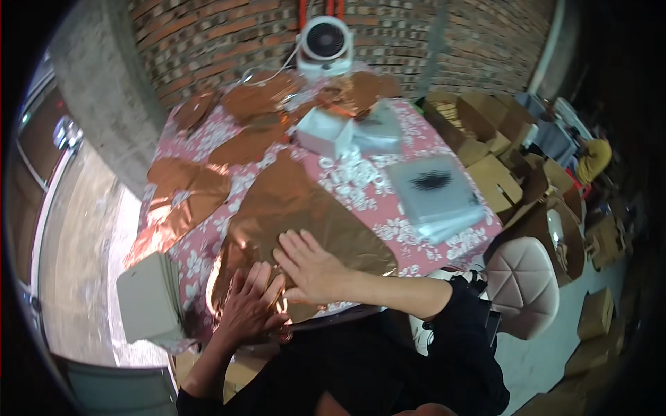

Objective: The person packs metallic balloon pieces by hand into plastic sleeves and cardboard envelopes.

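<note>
A large flat sheet of copper-coloured foil [291, 201], which looks like a deflated foil balloon, lies spread at the near side of the table in front of me. My right hand [312, 267] rests palm down on it, fingers stretched out and pointing up and to the left. Just left and nearer to me, my left hand [253, 305] is over the foil's near edge. Its fingers are extended and slightly bent, with the thumb apart. Crinkled foil shows between and below the hands. I see nothing gripped in either hand.
The pink flowered tablecloth [430, 256] also carries more copper foil pieces [191, 182], a white box [322, 133], scattered small white pieces [357, 173], and clear plastic bags [430, 194]. A white fan [325, 43] stands at the back. Right are cardboard boxes [496, 182] and a chair [524, 288].
</note>
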A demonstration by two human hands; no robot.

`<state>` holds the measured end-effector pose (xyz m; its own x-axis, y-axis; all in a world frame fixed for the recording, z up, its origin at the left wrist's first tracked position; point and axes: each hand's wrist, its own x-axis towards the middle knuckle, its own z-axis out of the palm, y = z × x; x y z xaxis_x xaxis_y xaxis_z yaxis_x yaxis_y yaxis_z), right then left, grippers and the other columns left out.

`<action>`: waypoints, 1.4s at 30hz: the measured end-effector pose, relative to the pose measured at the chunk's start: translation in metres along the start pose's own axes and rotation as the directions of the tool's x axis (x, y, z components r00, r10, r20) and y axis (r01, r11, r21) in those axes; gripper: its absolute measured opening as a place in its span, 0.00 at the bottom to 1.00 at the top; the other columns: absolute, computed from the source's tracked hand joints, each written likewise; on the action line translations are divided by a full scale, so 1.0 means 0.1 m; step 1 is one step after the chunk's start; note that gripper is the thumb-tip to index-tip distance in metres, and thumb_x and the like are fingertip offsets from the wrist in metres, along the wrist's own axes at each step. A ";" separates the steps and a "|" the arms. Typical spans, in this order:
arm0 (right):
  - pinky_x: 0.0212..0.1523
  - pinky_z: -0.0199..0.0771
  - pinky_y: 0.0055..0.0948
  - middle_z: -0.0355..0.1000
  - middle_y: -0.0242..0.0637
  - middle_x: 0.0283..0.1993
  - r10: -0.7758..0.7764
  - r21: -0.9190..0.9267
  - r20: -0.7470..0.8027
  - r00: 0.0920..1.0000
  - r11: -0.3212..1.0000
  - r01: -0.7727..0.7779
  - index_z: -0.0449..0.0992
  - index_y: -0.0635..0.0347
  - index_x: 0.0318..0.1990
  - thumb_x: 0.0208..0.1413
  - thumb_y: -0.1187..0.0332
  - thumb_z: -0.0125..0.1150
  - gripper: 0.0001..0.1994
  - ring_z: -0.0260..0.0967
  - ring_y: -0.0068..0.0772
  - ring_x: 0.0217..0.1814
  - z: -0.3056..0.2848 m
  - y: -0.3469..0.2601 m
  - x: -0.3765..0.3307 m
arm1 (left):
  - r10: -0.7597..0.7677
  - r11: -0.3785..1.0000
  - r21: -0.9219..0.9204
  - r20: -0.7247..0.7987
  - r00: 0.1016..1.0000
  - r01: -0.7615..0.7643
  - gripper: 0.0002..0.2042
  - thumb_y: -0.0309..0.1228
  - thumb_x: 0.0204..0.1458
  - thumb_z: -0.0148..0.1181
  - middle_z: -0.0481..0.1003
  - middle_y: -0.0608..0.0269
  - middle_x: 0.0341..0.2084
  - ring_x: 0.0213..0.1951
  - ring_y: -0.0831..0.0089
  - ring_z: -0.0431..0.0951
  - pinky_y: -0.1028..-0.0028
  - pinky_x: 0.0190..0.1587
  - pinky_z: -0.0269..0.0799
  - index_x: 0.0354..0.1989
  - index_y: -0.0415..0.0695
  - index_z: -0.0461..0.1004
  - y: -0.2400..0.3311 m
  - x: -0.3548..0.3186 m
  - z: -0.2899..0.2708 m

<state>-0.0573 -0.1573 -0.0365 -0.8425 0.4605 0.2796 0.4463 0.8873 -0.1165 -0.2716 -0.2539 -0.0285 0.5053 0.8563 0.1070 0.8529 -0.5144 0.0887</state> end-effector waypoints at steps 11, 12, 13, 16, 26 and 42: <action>0.74 0.31 0.53 0.45 0.64 0.71 0.036 0.018 0.133 0.990 0.999 -0.039 0.52 0.71 0.68 0.58 0.39 0.46 0.44 0.35 0.61 0.76 0.08 0.04 -0.03 | -0.037 0.949 -0.314 -0.097 0.995 0.004 0.38 0.57 0.58 0.45 0.55 0.40 0.66 0.69 0.47 0.53 0.53 0.70 0.41 0.68 0.38 0.55 -0.19 0.00 -0.15; 0.74 0.31 0.53 0.45 0.64 0.71 0.012 0.012 0.131 0.991 1.000 -0.013 0.52 0.71 0.68 0.58 0.39 0.46 0.44 0.35 0.61 0.76 0.09 0.04 -0.02 | -0.056 0.951 -0.307 -0.111 0.992 0.020 0.38 0.57 0.58 0.45 0.55 0.40 0.66 0.69 0.47 0.53 0.53 0.70 0.41 0.68 0.38 0.55 -0.18 0.01 -0.19; 0.73 0.32 0.54 0.45 0.64 0.71 0.030 0.004 0.106 0.994 1.000 -0.031 0.52 0.71 0.68 0.58 0.39 0.46 0.43 0.36 0.61 0.76 0.11 0.04 -0.04 | -0.079 0.783 -0.622 -0.116 0.990 -0.011 0.37 0.56 0.60 0.44 0.58 0.40 0.65 0.68 0.48 0.56 0.55 0.69 0.45 0.67 0.36 0.56 -0.04 0.13 -0.44; 0.72 0.38 0.55 0.49 0.65 0.69 -0.038 -0.012 0.077 0.996 0.999 0.039 0.54 0.70 0.67 0.58 0.41 0.48 0.41 0.41 0.64 0.74 0.19 0.11 -0.08 | 0.260 0.368 -0.912 -0.084 0.962 -0.179 0.43 0.63 0.61 0.32 0.60 0.37 0.63 0.66 0.50 0.59 0.57 0.67 0.51 0.66 0.29 0.55 0.16 0.35 -0.69; 0.70 0.41 0.57 0.50 0.67 0.68 -0.026 -0.054 0.027 0.999 0.998 0.027 0.55 0.71 0.66 0.58 0.39 0.46 0.42 0.43 0.64 0.73 0.09 0.04 -0.08 | 0.435 -0.621 -0.536 -0.843 0.317 -0.572 0.39 0.49 0.65 0.42 0.60 0.42 0.64 0.68 0.59 0.57 0.64 0.69 0.52 0.70 0.32 0.33 1.48 0.98 -1.19; 0.72 0.35 0.56 0.45 0.66 0.71 0.021 -0.056 0.106 0.994 0.998 -0.015 0.52 0.69 0.68 0.60 0.38 0.42 0.43 0.38 0.63 0.75 0.10 0.06 -0.10 | 0.804 -0.559 -0.774 -0.417 0.423 0.299 0.57 0.76 0.49 0.22 0.57 0.45 0.66 0.65 0.58 0.60 0.65 0.66 0.53 0.68 0.27 0.48 1.66 0.82 -1.79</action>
<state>-0.0494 -0.1562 -0.0493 -0.8601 0.4794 0.1742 0.4754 0.8772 -0.0669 -0.1115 -0.2771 0.1723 0.8453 -0.0706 0.5297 -0.4269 0.5072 0.7487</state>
